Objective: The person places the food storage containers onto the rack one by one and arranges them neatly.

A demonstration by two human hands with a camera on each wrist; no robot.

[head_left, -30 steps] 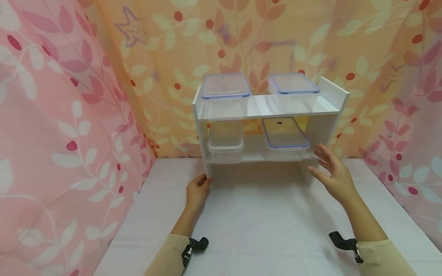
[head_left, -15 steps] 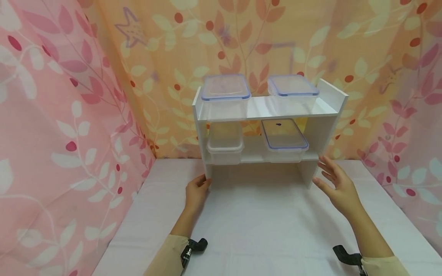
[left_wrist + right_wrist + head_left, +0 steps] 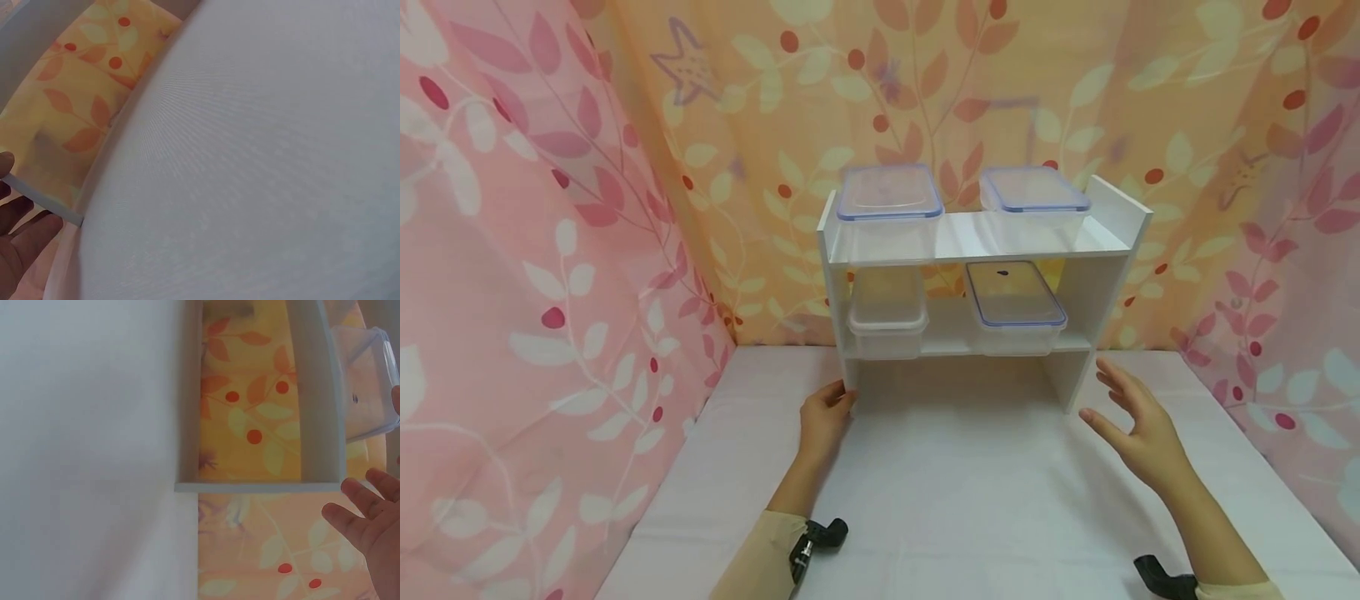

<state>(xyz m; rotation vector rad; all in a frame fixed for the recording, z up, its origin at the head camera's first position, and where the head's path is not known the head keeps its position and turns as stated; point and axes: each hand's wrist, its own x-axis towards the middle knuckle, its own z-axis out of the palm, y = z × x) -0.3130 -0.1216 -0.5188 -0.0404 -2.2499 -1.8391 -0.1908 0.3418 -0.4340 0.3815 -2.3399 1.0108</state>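
A white two-tier shelf rack (image 3: pixel 958 237) stands upright at the back of the table. My left hand (image 3: pixel 823 421) pinches the lower front edge of its left side panel; in the left wrist view the thumb and fingers (image 3: pixel 34 240) lie on either side of that edge. My right hand (image 3: pixel 1142 429) is held spread just outside the right side panel (image 3: pixel 1071 379), apart from it and gripping nothing. Two clear plastic boxes with blue-rimmed lids, one left (image 3: pixel 891 237) and one right (image 3: pixel 1037 225), sit on the upper tier.
On the lower tier are a clear box with a whitish rim (image 3: pixel 889 337) at left and a blue-rimmed lidded box (image 3: pixel 1015 296) at right. White cloth covers the table (image 3: pixel 955 500). Floral curtains hang behind (image 3: pixel 760 242) and along both sides.
My right hand has drawn away from the right panel, moving down and to the right. The rack's right end has shifted slightly toward me and left. My left hand keeps its pinch, nearly still.
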